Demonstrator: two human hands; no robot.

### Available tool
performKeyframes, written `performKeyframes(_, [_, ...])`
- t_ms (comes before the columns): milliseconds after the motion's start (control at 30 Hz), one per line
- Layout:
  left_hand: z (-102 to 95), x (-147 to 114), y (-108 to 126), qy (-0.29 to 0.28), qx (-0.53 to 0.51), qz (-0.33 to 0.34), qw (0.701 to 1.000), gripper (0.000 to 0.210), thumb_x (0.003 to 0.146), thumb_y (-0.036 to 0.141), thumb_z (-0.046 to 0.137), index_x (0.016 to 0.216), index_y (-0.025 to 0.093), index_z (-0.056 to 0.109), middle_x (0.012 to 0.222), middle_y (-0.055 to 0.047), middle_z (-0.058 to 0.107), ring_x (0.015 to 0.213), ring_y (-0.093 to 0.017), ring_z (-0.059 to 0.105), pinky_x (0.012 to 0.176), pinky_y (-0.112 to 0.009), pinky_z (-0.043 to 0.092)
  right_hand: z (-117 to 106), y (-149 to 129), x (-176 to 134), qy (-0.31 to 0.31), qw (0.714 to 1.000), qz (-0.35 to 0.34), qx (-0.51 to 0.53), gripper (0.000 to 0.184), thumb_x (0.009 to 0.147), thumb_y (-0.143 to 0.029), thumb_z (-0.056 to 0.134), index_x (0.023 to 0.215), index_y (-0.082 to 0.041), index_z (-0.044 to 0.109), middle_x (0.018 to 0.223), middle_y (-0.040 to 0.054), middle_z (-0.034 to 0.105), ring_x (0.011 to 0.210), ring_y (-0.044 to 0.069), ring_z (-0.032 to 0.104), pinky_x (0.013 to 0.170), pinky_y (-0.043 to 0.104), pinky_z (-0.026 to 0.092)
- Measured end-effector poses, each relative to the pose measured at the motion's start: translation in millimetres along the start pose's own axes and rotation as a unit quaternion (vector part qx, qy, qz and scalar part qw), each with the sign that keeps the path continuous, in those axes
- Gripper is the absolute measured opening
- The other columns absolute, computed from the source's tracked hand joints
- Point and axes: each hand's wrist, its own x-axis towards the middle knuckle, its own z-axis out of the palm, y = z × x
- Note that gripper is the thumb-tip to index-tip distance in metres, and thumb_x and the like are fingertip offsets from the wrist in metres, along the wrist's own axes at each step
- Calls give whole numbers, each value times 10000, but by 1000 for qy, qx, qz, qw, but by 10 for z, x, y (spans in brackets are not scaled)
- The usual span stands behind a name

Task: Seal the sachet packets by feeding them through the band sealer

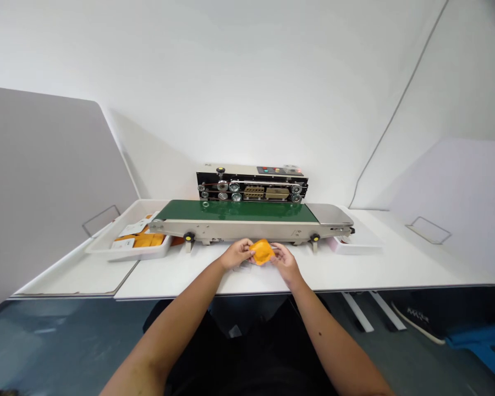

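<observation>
A small orange pouch point(262, 252) is held up between both hands, just in front of the belt machine. My left hand point(237, 254) pinches its left edge between thumb and fingers. On the opposite edge, my right hand point(286, 263) is closed with its thumb in front. Something clear or pale lies on the table under the left fingers, too indistinct to name. Behind the hands runs the green conveyor belt point(239, 210), with the band sealer's rollers and heating blocks point(254, 192) along its back.
To the left stands a white bin point(103, 250) with several orange pouches point(144, 240) and white labels. A second white bin point(365, 248) sits partly beneath the metal end plate point(330, 214) at right. Wire handles point(429, 234) rise from the white table point(416, 264). Tall panels flank both sides.
</observation>
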Motion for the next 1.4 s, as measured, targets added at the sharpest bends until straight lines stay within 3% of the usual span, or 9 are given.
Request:
performKeyframes(133, [16,3,-19,-15,-33,19,999,515,689,504,837,849,170,478,808,-34,718,762,-163,706,723,-280,528,161,-50,22,-19,997,15,-76,442,730,-534,747,990,-180,695,950,85,733,830,243,680,748,364,559])
performKeyframes(267, [39,-40,13,-41,-9,38,998,455,739,447,824,929,148,538,970,-110,731,918,-202,707,823,-326,527,87,-299,341,71,996,18,-42,505,767,-600,683,1035,-174,651,829,63,729,697,216,694,638,322,563])
performKeyframes(400, [24,-63,64,-19,38,55,998,418,806,474,755,975,145,562,1031,-135,725,882,-189,689,767,-310,524,-443,-727,956,145,989,0,3,557,842,-602,594,1224,-207,501,702,-11,663,529,146,656,481,224,501])
performKeyframes(633, [-28,-59,76,2,140,73,987,387,856,497,680,989,141,608,931,-92,707,714,-136,610,658,-252,472,-1348,-928,1720,342,933,28,-109,233,845,-305,636,1014,-159,571,540,-51,538,436,117,575,362,163,370])
performKeyframes(967, [-46,-90,76,11,183,81,980,364,872,495,650,979,148,631,830,-53,682,698,-142,590,627,-232,445,-1038,-898,2035,270,949,138,-87,191,794,-253,716,773,-161,550,495,-21,514,413,98,514,359,163,354])
performKeyframes(1133, [-58,-100,92,27,236,108,965,299,886,448,635,966,161,649,899,-69,693,817,-182,633,711,-267,487,-928,-1010,1959,271,946,111,-141,275,777,-357,733,900,-137,624,653,43,607,584,149,595,470,216,442])
performKeyframes(1267, [-70,-103,76,0,340,194,920,284,851,387,688,1057,191,682,1114,-113,694,1065,-251,627,958,-365,472,-781,-998,1436,356,869,-93,-331,382,843,-415,611,1130,-165,648,1052,113,634,916,208,603,796,319,501])
performKeyframes(1333, [-69,-99,57,-42,375,214,901,397,811,367,737,1172,215,673,1290,-129,643,1235,-290,557,1088,-409,391,-625,-850,1015,306,858,-181,-371,367,903,-383,515,1179,-179,645,1117,121,622,957,221,591,878,359,479])
performKeyframes(1400, [-68,-89,31,-73,391,209,893,520,776,360,773,1265,238,645,1397,-125,585,1329,-315,490,1157,-439,315,-461,-613,581,155,882,-203,-397,320,924,-361,491,1127,-199,679,1063,109,655,942,229,599,897,373,478])
